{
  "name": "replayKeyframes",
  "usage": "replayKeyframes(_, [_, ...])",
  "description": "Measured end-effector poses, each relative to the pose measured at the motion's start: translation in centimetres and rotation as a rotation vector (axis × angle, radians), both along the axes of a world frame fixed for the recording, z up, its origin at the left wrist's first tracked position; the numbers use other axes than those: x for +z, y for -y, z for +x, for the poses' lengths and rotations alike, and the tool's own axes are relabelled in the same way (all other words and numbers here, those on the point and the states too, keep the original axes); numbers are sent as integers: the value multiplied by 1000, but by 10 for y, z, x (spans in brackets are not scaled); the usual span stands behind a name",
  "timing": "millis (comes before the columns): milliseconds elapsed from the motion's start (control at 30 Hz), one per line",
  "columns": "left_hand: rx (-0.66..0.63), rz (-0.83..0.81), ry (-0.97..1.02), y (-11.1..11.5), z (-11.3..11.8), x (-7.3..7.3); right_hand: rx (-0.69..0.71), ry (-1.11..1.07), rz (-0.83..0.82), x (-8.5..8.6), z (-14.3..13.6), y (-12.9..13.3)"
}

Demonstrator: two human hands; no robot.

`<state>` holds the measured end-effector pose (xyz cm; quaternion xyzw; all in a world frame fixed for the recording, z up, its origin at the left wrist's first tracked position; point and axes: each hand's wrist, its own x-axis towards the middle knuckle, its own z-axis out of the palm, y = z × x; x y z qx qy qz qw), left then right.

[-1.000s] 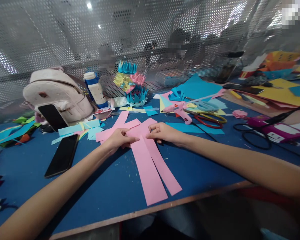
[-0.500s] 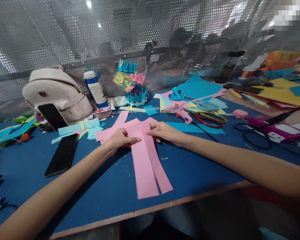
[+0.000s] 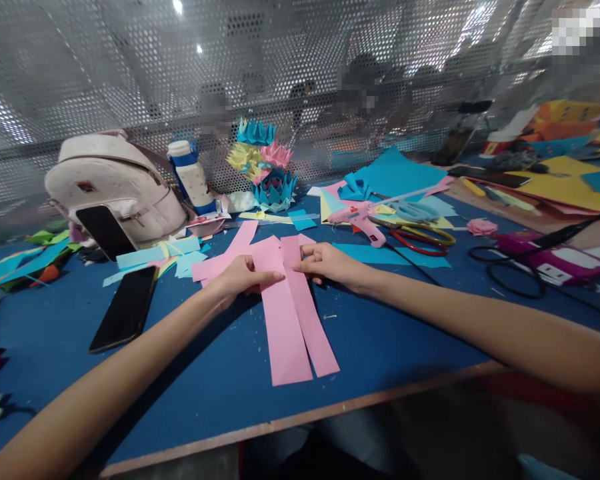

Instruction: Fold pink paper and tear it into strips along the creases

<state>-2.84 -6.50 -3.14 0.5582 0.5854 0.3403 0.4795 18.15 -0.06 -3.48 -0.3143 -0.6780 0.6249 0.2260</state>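
Note:
Both my hands hold pink paper strips above the blue table. My left hand (image 3: 245, 275) pinches the wider strip (image 3: 284, 333) near its upper part, thumb on top. Between thumb and fingers of my right hand (image 3: 317, 262) is the edge of the narrower pink strip (image 3: 316, 327). The two strips touch or overlap at the top and spread slightly apart towards their lower ends, which point at me. Behind my left hand lie more pink paper strips (image 3: 240, 243) on the table. The fingertips under the paper are hidden.
A pink glue gun (image 3: 357, 220) and red-handled scissors (image 3: 423, 241) lie beyond my right hand. A black phone (image 3: 125, 310) lies left of my left arm. Behind stand a backpack (image 3: 113, 180), a bottle (image 3: 193, 177) and paper flowers (image 3: 273, 187). The table's front edge (image 3: 270, 427) is nearest me.
The lower ends of the pink strips have shifted slightly up and to the left, away from the table's front edge. Both hands keep their hold in nearly the same place.

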Motion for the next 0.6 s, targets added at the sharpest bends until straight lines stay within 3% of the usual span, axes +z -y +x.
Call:
replayKeyframes(167, [26,16,-27,1,1,-1,77,52,45,-1,0,0])
replayKeyframes(600, [57,14,-33,1,4,1,-15,9,9,0,-1,1])
